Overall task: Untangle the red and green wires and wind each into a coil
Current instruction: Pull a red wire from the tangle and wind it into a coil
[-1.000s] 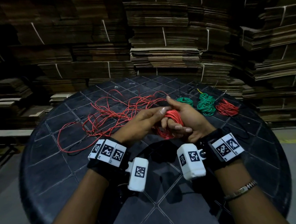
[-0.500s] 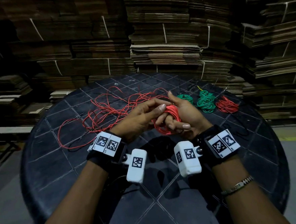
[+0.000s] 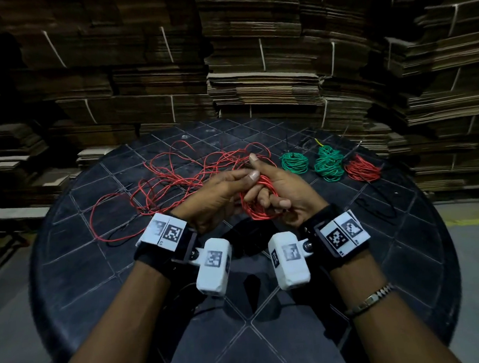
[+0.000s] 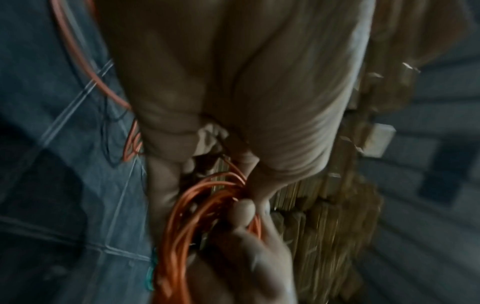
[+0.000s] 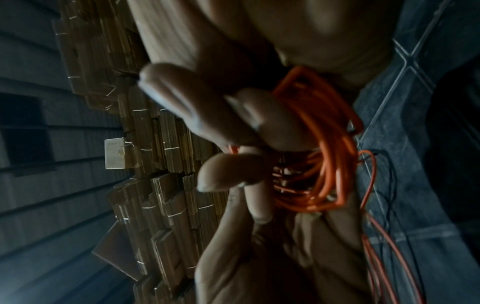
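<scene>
Stacked cardboard behind; on the round black grid-marked table [image 3: 78, 277] the slack red wire [image 3: 162, 184] lies shorter than a second ago. Your right hand [image 3: 284, 195] curls round the growing red coil [image 3: 260, 205] (thumb raised); your left hand [image 3: 219, 194] pinches the feeding strand. Winding is progressing.

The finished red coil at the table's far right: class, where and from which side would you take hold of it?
Probably best to pinch the red coil across its bundled strands on the near rim, coming from above. It lies flat on the table, and the green coil crowds its left side.
</scene>
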{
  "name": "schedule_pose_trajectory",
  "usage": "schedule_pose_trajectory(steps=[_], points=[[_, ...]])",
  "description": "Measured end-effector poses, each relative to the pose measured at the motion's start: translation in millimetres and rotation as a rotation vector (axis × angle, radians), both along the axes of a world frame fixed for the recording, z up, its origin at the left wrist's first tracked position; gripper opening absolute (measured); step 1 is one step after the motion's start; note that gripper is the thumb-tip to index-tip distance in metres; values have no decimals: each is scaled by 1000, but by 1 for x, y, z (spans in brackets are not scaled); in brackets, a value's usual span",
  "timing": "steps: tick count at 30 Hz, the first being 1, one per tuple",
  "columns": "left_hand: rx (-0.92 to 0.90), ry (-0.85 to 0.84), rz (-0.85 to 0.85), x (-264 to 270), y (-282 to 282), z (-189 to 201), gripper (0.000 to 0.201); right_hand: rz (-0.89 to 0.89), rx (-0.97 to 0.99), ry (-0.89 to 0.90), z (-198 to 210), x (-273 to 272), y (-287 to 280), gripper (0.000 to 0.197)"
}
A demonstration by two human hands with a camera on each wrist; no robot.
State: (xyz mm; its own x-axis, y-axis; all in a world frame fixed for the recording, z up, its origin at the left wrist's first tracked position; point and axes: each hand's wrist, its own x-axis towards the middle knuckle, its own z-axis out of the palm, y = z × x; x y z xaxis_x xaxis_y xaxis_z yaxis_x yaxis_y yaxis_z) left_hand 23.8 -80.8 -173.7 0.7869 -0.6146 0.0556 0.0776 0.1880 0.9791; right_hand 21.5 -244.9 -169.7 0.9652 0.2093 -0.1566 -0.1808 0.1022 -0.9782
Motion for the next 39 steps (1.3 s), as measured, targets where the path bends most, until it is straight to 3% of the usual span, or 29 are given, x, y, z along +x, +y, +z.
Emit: schedule_pose_trajectory(steps=[2,6,14,20,24,29,34,39], points=[[41,-22,-12,-2,-3,-2,33,-22,-11,15,0,2,-4,96],[92,-81,71,-1,-4,-3,43,49,86,105,3,4,-10,82],[76,-154,238,4,-5,-7,28,-159,91,61,9,-3,3,43],[59,-155,301,1,-9,-6,24,-269,209,102,3,1,2,36],[108,-268,371,1,-12,-7,21,-322,284,84,-1,2,0,30],[152,-343,439,8,-2,-6,15,-237,190,-54,3,0,3,37],[165,-362,538,14,6,-7,18,-30,120,-112,7,-6,-8,39],[98,-301,602,11,1,-7,19,-77,154,-97,13,-11,-12,34]])
